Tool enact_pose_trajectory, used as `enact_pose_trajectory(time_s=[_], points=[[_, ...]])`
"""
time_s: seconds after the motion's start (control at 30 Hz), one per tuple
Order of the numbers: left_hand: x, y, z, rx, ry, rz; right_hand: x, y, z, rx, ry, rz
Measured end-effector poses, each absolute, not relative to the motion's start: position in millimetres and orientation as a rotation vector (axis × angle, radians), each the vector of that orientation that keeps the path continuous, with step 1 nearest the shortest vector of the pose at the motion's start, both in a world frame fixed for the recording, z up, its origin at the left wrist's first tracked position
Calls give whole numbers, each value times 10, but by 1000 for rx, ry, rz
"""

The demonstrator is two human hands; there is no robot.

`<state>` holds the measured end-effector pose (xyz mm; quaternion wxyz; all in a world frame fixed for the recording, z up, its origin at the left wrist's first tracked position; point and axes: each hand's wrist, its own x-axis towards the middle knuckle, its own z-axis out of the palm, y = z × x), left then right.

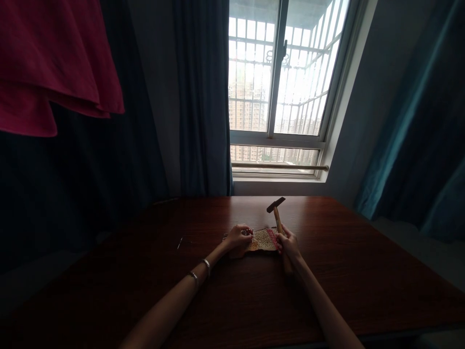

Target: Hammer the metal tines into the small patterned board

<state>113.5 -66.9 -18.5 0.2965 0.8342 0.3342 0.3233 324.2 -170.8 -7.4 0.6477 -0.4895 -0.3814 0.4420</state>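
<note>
My right hand (288, 242) is wrapped round the wooden handle of a hammer (278, 215). The hammer stands nearly upright, its dark head at the top. To the left, my left hand (239, 237) is closed in a pinch over a spotted piece (264, 239). Whatever sits between those fingertips is too small to name. The piece lies on the table between the two hands, cream with dark specks and a pink-red part at its right end. My left hand covers its left end, and my right hand partly hides the pink part.
The brown wooden table (203, 281) reaches to the wall below the window (276, 97). A thin light-coloured object (179, 243) lies on its left side. Dark blue curtains (203, 106) hang around the window. A pink cloth (61, 63) hangs at the upper left.
</note>
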Motion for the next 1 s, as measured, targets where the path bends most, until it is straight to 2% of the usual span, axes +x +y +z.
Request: enact_pose_trajectory(time_s=[1.0], points=[[1145,-720,-151,2156,1000,803,3134,-1799,-78,-1214,-939,1048]])
